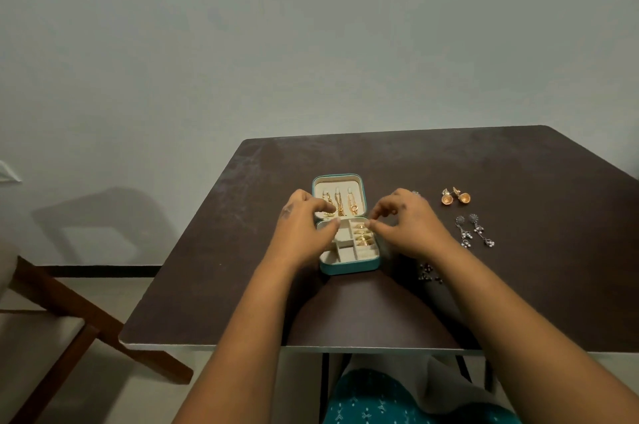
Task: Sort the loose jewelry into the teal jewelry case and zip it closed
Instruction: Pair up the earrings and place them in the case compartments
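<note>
Dark table (484, 302): open teal case (349, 266) between curled hands (grip unclear); loose earrings (456, 197) right.

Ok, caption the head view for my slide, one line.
Both hands hover at the open teal jewelry case, rings already slotted, while gold earrings and silver earrings wait on the table.

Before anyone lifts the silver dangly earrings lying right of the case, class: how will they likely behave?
The silver dangly earrings look like thin linked drops, so they will probably hang limp and swing. Their small bead clusters suggest little weight, and may snag each other, since the pair lies close together.
</note>
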